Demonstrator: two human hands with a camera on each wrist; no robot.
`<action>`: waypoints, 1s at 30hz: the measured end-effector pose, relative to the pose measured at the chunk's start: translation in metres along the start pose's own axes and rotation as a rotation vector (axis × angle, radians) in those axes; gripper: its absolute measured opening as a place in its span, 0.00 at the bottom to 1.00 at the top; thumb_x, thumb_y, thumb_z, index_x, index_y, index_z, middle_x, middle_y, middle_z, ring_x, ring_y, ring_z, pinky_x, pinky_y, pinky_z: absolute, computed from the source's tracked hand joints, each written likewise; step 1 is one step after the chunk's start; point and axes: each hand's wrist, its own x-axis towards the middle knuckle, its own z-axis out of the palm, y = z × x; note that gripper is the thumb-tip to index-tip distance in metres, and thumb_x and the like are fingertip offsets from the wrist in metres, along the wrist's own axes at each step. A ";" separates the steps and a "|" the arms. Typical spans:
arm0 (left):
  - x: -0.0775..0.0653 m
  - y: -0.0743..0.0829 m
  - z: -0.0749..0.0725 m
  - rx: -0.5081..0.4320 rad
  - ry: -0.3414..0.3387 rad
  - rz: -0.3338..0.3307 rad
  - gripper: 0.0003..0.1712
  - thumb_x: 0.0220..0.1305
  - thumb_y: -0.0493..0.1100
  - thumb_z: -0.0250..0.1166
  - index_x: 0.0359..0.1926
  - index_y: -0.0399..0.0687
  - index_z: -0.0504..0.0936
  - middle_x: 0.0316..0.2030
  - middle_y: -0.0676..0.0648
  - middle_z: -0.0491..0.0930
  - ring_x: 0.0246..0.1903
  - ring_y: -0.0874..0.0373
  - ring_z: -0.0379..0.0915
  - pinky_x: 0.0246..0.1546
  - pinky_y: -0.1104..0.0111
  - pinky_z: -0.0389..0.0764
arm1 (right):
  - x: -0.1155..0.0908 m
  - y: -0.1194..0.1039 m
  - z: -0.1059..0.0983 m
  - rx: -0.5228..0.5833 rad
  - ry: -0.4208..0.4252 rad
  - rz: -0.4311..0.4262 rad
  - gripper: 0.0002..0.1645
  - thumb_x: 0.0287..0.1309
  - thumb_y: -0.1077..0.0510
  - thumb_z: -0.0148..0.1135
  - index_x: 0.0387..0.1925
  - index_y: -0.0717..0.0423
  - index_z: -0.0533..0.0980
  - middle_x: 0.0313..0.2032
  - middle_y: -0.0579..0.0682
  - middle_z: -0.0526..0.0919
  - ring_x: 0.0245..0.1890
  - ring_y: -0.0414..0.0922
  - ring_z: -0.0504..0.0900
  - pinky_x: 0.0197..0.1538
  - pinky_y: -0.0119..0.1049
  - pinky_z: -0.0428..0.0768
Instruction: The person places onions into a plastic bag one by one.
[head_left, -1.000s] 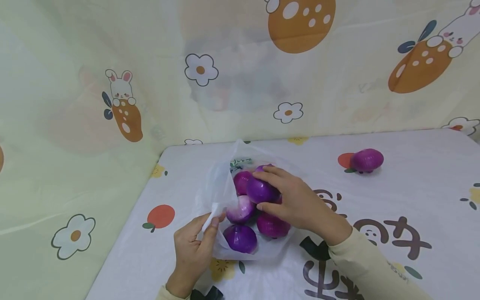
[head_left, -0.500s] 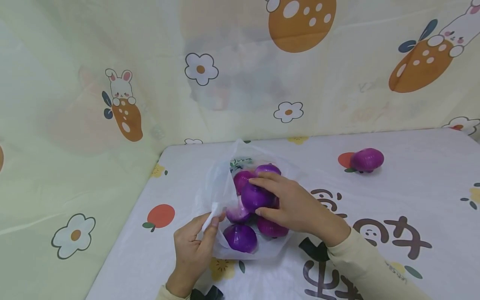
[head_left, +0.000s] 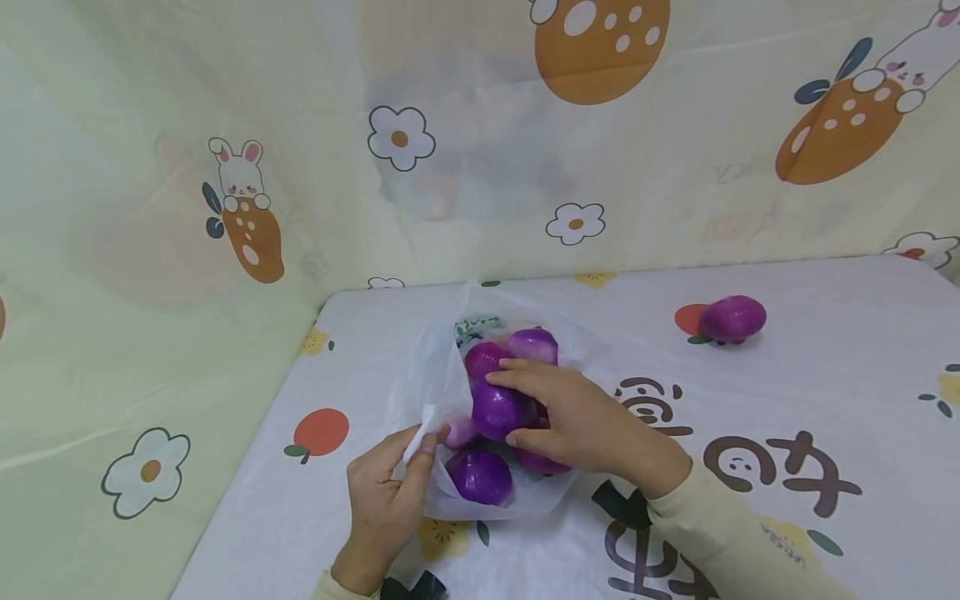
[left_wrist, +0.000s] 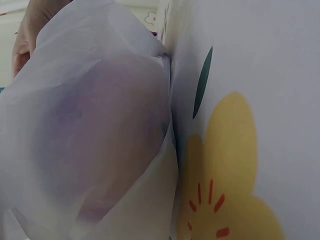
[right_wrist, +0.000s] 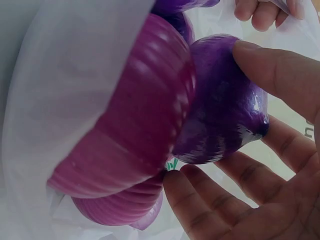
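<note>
A white translucent plastic bag (head_left: 431, 375) lies with its mouth spread, holding several shiny purple and magenta onions. My left hand (head_left: 386, 496) pinches the bag's rim between thumb and fingers at its near left side. Inside the opening, my right hand (head_left: 588, 417) holds a dark purple onion (head_left: 498, 412), thumb on one side and fingers on the other; the right wrist view shows this onion (right_wrist: 215, 100) beside a ridged magenta onion (right_wrist: 145, 110). Another dark purple onion (head_left: 480, 477) sits at the bag's near end. The left wrist view is mostly filled by the bag (left_wrist: 100, 125).
A single magenta onion (head_left: 733, 318) lies apart at the back right of the table (head_left: 847, 350), whose white cloth has printed fruit, flowers and lettering. Behind and to the left hangs a cream curtain (head_left: 480, 183) with rabbit and flower prints.
My right hand has moved left and slightly nearer with the dark purple onion, uncovering a purple onion at the bag's back and covering more of a pale one. My left hand stays put.
</note>
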 end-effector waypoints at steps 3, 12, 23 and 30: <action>0.000 0.000 0.000 0.000 0.001 -0.001 0.15 0.58 0.20 0.65 0.45 0.32 0.89 0.38 0.38 0.90 0.44 0.60 0.88 0.49 0.73 0.85 | 0.000 -0.001 0.000 -0.020 0.004 0.016 0.37 0.56 0.58 0.77 0.68 0.56 0.76 0.69 0.60 0.76 0.69 0.59 0.75 0.67 0.59 0.76; 0.000 0.000 0.000 -0.001 0.002 -0.014 0.15 0.59 0.20 0.64 0.45 0.31 0.89 0.38 0.38 0.90 0.44 0.61 0.88 0.49 0.73 0.85 | -0.001 0.001 -0.004 -0.051 0.042 0.017 0.36 0.57 0.54 0.77 0.67 0.54 0.77 0.68 0.61 0.76 0.68 0.60 0.76 0.66 0.61 0.76; 0.001 0.000 0.003 -0.003 0.004 0.016 0.15 0.57 0.20 0.65 0.43 0.33 0.89 0.36 0.38 0.90 0.43 0.60 0.88 0.46 0.74 0.85 | -0.005 0.009 -0.025 -0.055 0.120 0.053 0.36 0.58 0.52 0.78 0.67 0.54 0.78 0.68 0.55 0.78 0.69 0.56 0.75 0.67 0.59 0.77; 0.001 0.000 -0.001 0.017 0.009 0.030 0.15 0.57 0.20 0.65 0.44 0.33 0.89 0.37 0.40 0.91 0.42 0.57 0.89 0.47 0.73 0.85 | -0.014 0.028 -0.054 -0.105 0.175 0.163 0.35 0.61 0.54 0.75 0.69 0.54 0.76 0.68 0.58 0.77 0.67 0.60 0.76 0.65 0.62 0.77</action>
